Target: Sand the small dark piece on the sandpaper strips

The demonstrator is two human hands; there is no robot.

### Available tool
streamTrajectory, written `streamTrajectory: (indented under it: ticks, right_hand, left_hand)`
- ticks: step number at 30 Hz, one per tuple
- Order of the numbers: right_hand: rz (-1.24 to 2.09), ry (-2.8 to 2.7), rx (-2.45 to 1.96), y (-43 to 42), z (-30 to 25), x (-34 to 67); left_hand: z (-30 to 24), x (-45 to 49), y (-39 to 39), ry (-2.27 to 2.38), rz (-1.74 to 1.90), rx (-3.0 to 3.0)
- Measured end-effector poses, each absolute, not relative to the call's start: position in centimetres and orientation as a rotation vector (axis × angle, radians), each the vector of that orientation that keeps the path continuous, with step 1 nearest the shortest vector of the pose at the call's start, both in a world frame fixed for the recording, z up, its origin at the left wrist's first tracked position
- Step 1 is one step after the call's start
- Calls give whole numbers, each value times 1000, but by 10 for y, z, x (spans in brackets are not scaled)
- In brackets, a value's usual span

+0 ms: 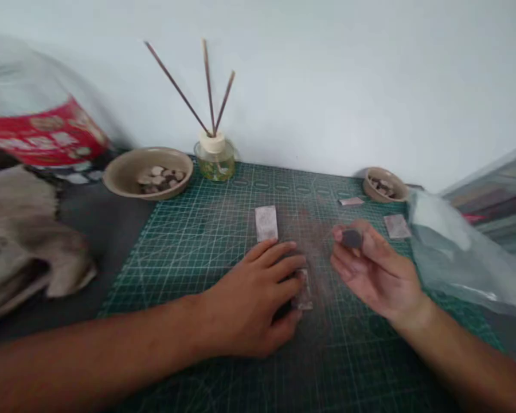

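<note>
Working with bare hands over a green cutting mat [189, 241]. At its far left corner, a wide tan bowl [116, 179] with a small heap of pale and brown chips [161, 179] inside. Near the far right corner, a smaller tan bowl [372, 195], likewise holding brown and pale chips. Between the two, just beside the wide bowl, a clear bottle [217, 165] with yellowish liquid and three thin sticks [208, 86] fanned out of the top, before a white wall [327, 86]. At far left, a big clear jar [21, 86] with a red label; nearer the camera, a crumpled brownish cloth [21, 229]. At right, a clear plastic bag [451, 246] slumped over the mat's edge.

Gripped in the curled fingers of the right hand [372, 269], a small dark disc [351, 238], to the right of the left hand [270, 287] and apart from it. Palm down over the middle of the mat, the left hand, fingers stretched forward, with a grey sheet [303, 292] partly under the fingers; hard to tell, through the blur, whether gripping or merely resting. Just beyond those fingers, a pale rectangle [266, 222], flat on the mat. Near the smaller bowl, a pale square [397, 226] and a narrow strip [351, 201].
</note>
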State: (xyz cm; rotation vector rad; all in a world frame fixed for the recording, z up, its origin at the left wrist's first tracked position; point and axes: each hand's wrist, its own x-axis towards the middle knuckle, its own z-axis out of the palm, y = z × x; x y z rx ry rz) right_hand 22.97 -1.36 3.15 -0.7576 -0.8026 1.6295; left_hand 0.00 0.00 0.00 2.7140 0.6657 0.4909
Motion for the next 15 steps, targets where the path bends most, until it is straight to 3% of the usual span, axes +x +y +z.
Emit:
streamTrajectory:
  ticks: [8,15]
  right_hand:
    - [1627,-744,-756,-2,24,238]
    - [1651,-731,-735,-1,22,242]
  left_hand:
    - [17,-2,-8,600,261,2772]
    - [33,-13,-2,897,34,2981]
